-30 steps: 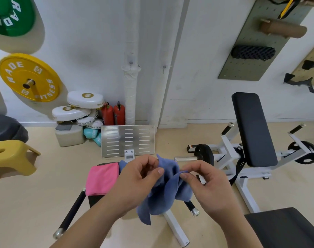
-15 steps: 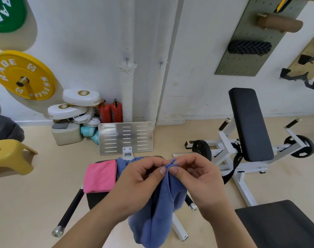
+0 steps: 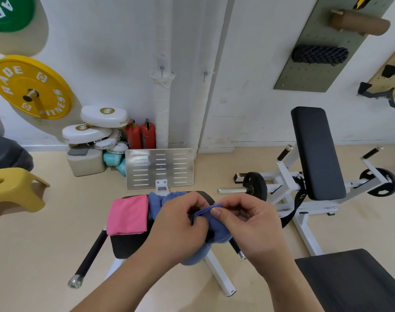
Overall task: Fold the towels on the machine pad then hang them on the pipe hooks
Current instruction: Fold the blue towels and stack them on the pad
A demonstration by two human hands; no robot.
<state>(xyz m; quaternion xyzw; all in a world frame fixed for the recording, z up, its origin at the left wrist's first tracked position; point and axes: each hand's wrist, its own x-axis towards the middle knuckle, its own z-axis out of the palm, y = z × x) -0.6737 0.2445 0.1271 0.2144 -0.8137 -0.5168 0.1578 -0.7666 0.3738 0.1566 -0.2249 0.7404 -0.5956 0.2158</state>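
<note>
Here we hold the blue towel (image 3: 216, 228) bunched between both hands, just above the near end of the black machine pad (image 3: 128, 244). Our left hand (image 3: 180, 226) is closed around the cloth from the left, fingers curled into it, and our right hand (image 3: 248, 224) pinches a thin edge of it between thumb and forefinger; the two hands are close together, nearly touching at the pinch. Part of the blue cloth trails back over the pad's far end, and a fold hangs down below our hands.

Beside it, on the pad's left part, the pink towel (image 3: 127, 216) lies flat and folded into a neat rectangle, touching the blue one along its right side.

Beyond the pad stands a slotted metal footplate (image 3: 159, 167), and behind that two white wrapped pipes (image 3: 162, 113) rise against the wall, each bearing a small hook (image 3: 162, 69). Two red extinguishers (image 3: 140, 136) stand left of the pipes. A yellow weight plate (image 3: 30, 87) hangs on the wall at left, a yellow stool (image 3: 14, 190) sits on the floor, and a white-framed bench (image 3: 317, 154) stands to the right.
</note>
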